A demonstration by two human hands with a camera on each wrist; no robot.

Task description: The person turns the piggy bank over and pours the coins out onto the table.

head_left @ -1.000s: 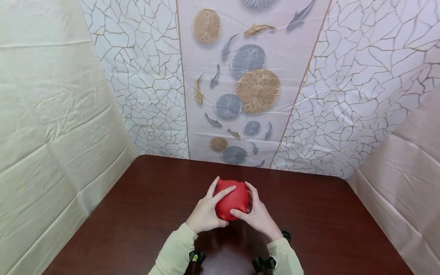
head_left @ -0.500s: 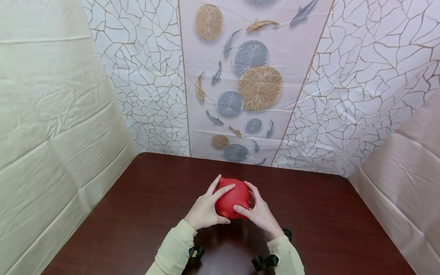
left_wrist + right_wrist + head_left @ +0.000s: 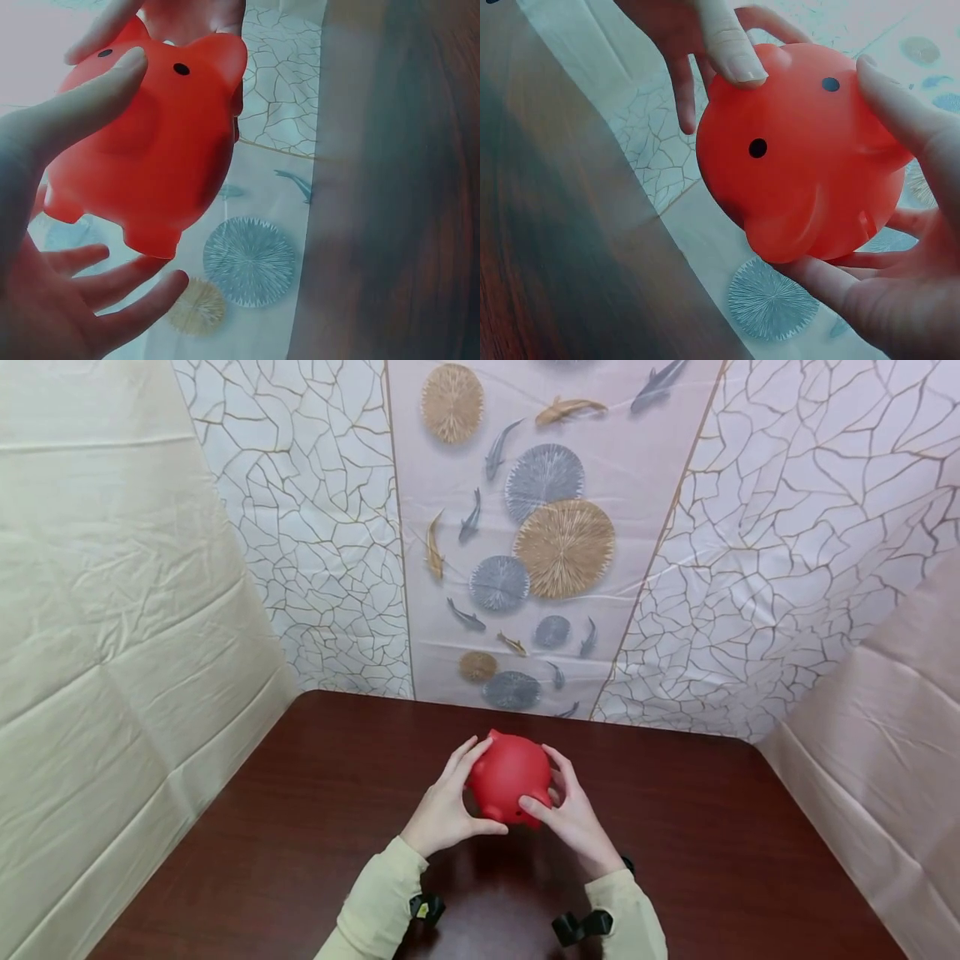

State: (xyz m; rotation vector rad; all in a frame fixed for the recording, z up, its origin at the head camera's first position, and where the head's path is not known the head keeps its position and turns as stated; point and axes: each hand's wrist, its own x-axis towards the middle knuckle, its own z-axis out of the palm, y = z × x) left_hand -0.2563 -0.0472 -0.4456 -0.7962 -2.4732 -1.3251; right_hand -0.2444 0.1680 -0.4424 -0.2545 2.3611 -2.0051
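A round red piggy bank (image 3: 513, 775) with small ears, stubby legs and black dot eyes is held above the dark table between two hands. The left hand (image 3: 442, 806) has its fingertips on the far left side and its thumb at the near side. On the other side, the right hand (image 3: 573, 822) grips with its thumb across the near face and its fingers behind. In the left wrist view the left thumb (image 3: 97, 97) lies over the pig's face between the eyes, and some left fingers spread below its feet. The right wrist view shows both thumbs on the pig.
The brown wooden table (image 3: 337, 777) lies under the hands. Behind it hangs a patterned cloth (image 3: 510, 635) with fish and round motifs, and pale cloth (image 3: 135, 652) hangs at both sides. Black straps (image 3: 581, 928) sit at both wrists.
The piggy bank has turned and moved slightly away and to the right in the head view. The left fingers have slid from its top to its left side.
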